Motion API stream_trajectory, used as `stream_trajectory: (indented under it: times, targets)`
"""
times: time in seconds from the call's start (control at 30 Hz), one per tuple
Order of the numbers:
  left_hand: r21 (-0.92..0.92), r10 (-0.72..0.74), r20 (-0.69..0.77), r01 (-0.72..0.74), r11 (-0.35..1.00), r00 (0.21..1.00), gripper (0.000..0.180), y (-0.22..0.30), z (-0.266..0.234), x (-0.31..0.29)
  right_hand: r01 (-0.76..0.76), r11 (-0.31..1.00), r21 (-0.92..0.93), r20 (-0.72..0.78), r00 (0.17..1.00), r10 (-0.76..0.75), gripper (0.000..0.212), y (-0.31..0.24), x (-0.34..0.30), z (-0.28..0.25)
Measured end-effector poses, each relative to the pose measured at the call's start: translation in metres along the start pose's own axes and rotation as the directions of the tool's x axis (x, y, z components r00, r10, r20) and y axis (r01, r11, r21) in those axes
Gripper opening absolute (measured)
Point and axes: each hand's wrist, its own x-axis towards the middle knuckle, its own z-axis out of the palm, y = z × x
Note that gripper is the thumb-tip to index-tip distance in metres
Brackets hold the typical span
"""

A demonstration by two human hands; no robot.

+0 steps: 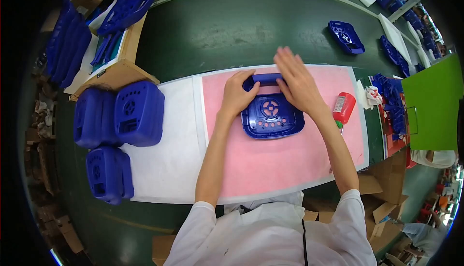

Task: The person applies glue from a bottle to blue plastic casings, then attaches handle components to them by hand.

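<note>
A dark blue plastic casing (273, 117) with a round pierced grille, a row of holes and a handle bar (267, 79) lies on the pink mat in front of me. My left hand (237, 92) is closed round the handle's left end, thumb on the near side. Over the handle's right end is my right hand (298, 83), its fingers stretched out and a little blurred, the thumb near the bar; whether the palm presses on it I cannot tell. Right of the casing lies a red bottle (343, 107) with a green tip and a thin metal nozzle.
Several blue casings (140, 114) stand at the left on the white sheet's edge (169, 159). Blue parts fill a wooden-edged rack (126, 48) at far left. Another blue shell (346, 37) lies on the green table at far right. Small blue parts (394, 101) sit beside a green panel (431, 106).
</note>
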Motion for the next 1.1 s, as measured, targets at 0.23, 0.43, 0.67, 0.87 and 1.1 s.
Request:
stream_trajectory:
  times: [0.23, 0.43, 0.67, 0.87, 1.1]
  targets:
    - [-0.626, -0.330, 0.085, 0.308, 0.716, 0.940, 0.031, -0.021, 0.006, 0.003, 0.002, 1.000, -0.003, 0.215, 0.977, -0.002, 0.061, -0.014, -0.018, 0.037]
    - [-0.509, -0.313, -0.095, 0.224, 0.831, 0.945, 0.024, 0.001, -0.053, 0.010, 0.084, 0.996, -0.042, 0.511, 0.858, -0.051, 0.025, 0.007, 0.032, 0.040]
    - [0.004, -0.173, -0.472, 0.198, 0.980, 0.864, 0.017, 0.087, -0.192, -0.028, -0.467, 0.832, -0.300, 0.428, 0.714, 0.555, 0.042, 0.099, 0.008, 0.020]
    - [0.679, -0.155, -0.234, 0.276, 0.680, 0.960, 0.024, 0.033, -0.272, -0.112, -0.586, 0.713, -0.385, 0.155, 0.721, 0.675, 0.050, 0.091, -0.007, -0.015]
    - [0.738, -0.371, -0.007, 0.255, 0.624, 0.929, 0.041, 0.032, -0.305, -0.117, -0.648, 0.556, -0.521, 0.166, 0.562, 0.811, 0.055, 0.086, -0.087, -0.091]
